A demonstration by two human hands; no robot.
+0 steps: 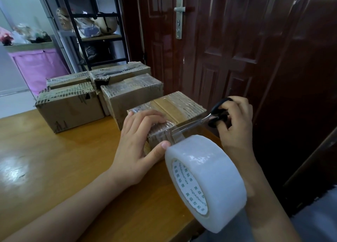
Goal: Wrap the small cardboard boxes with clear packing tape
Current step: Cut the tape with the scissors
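— Boxes first, from the left: what have you got?

— Four taped cardboard boxes huddle at the far left of the wooden table, touching one another, their corrugated edges ragged under glossy film. They look done to me. The box I'm wrapping sits just right of them, near the table's edge by the dark door.

— And your hands?

— My left hand lies over the near end of that box, fingers curled on its top, thumb pressed low by the tape. It pins the box down; cardboard this small is light, I'd judge, and would skate on the polished wood otherwise.

— The tape itself?

— A short clear strip runs from the box corner to the tape roll, which stands on its edge just in front, close to the camera. Nothing holds the roll that I can see; the strip alone tethers it. The film is thin, slippery on its back, sticky beneath, and will fold on itself if it goes slack.

— So where do you grip?

— I keep the thumb beside the strip so it stays taut. My right hand grips the black-handled scissors, fingers through the loops, blades parted across the strip between box and roll.

— Risk?

— The roll looks thick and heavy; once cut it may topple or roll toward the edge.
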